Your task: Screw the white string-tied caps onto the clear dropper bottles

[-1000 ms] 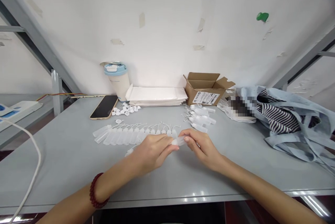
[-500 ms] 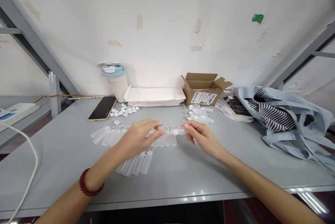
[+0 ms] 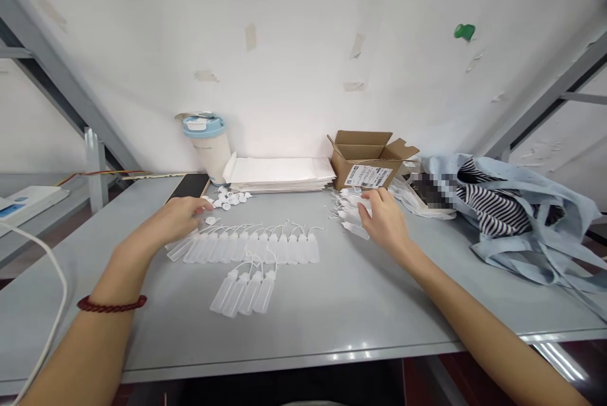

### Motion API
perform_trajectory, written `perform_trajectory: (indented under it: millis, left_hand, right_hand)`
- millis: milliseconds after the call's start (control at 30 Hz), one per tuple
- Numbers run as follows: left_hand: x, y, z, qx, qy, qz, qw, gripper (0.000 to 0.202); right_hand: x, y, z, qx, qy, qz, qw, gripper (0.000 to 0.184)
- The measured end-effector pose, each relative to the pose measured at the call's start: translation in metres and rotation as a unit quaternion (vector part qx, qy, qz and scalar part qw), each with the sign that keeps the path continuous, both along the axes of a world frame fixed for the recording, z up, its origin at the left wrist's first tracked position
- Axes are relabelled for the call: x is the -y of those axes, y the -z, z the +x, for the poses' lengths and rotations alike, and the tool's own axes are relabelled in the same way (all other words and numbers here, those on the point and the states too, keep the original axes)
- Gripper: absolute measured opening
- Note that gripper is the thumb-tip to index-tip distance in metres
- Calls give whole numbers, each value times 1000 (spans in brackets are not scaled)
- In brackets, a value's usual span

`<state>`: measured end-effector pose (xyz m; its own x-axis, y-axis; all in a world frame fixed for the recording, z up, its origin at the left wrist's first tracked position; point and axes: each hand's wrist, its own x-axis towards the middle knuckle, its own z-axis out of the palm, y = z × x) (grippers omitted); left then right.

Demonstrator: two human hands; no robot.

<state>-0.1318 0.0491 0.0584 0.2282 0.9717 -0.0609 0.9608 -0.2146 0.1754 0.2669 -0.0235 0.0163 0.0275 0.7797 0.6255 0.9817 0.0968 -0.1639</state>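
Note:
My left hand (image 3: 177, 219) reaches over the left side of the table, its fingers stretched out beside a small pile of white caps (image 3: 227, 199). One loose cap (image 3: 210, 221) lies just below its fingertips. On the right, my right hand (image 3: 385, 221) is over a group of small clear plastic bottles (image 3: 355, 229), thumb and fingers apart and nearly touching them. A row of similar bottles with thin strap tails (image 3: 256, 248) lies across the middle. Several more bottles (image 3: 244, 292) lie in a shorter row nearer me.
Behind stand a cream tumbler (image 3: 211, 153) with a blue lid, a stack of white envelopes (image 3: 279, 172) and an open cardboard box (image 3: 367, 169). A phone (image 3: 190, 186) lies partly behind my left hand. A light blue bag (image 3: 535, 216) rests at right, a white cable (image 3: 57, 305) at left.
My left hand has moved left from the bottle row to the caps. My right hand has let go of a bottle and moved right and up to the bottle group by the box.

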Motion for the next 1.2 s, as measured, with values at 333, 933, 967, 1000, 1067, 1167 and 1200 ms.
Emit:
perform_trajectory:
  millis: [333, 933, 967, 1000, 1067, 1167, 1200]
  left_hand:
    - [-9, 16, 1, 34, 8, -3, 999, 33]
    - [13, 4, 48, 186, -2, 106, 977, 32]
    - [17, 2, 53, 214, -15, 90, 973, 32]
    - [22, 0, 58, 243, -26, 69, 967, 32]
    - [30, -1, 67, 300, -27, 23, 953, 33]
    - [39, 1, 78, 368, 16, -32, 929, 30]
    - [41, 4, 82, 384, 33, -47, 922, 30]
  right_hand:
    - [17, -5, -25, -11, -155, -72, 985, 12]
    - [39, 2, -77, -128, -162, -274, 939, 17]
    - [39, 3, -76, -129, -159, -277, 939, 15]
    - [39, 3, -76, -131, -156, -281, 938, 15]
    - [39, 2, -74, -129, -147, -295, 935, 15]
    - [39, 1, -72, -111, -130, -310, 935, 19]
    - [39, 1, -71, -104, -127, -310, 936, 20]
